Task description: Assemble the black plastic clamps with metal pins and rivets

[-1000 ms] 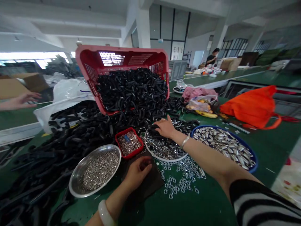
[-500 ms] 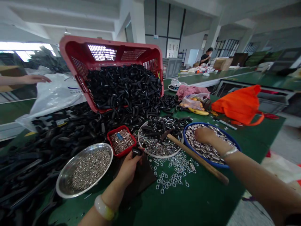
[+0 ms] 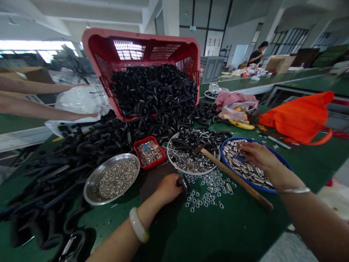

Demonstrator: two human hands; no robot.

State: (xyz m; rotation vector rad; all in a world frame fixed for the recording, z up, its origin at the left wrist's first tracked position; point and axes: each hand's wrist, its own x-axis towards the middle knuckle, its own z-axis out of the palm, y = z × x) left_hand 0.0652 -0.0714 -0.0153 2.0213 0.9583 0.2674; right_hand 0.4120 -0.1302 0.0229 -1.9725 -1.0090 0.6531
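Black and glossy, a small curved piece [image 3: 183,183] is gripped in the left hand [image 3: 169,188], its end poking out to the right of the curled fingers, above the near right edge of a dark pad [image 3: 149,180]. To the right and slightly farther off, the right hand [image 3: 256,156] reaches over the blue tray [image 3: 241,159], fingers loosely bent down among the metal cylinders [image 3: 234,154]; whether one is pinched between them I cannot tell. The step in hand looks like choosing a cylinder while the black piece is kept ready. Such a move calls, I judge, for thumb and fingertips to part one cylinder from its loose neighbours, with the left grip steady. The cylinders lie directly under the right hand and well apart from the left.

Between the two hands, metal rings [image 3: 208,198] are scattered on the green table [image 3: 218,233], just right of the held piece. Beyond them, a hammer [image 3: 237,178] slants from the white tray [image 3: 188,172] toward the near right. Farther left are a small red box [image 3: 155,165] and a steel bowl [image 3: 91,191]. At the far side, a large red basket [image 3: 141,36] tips forward, spilling a heap of black pieces [image 3: 152,91]. On the far left, another person's arms [image 3: 35,107] reach to a white bag [image 3: 79,100].
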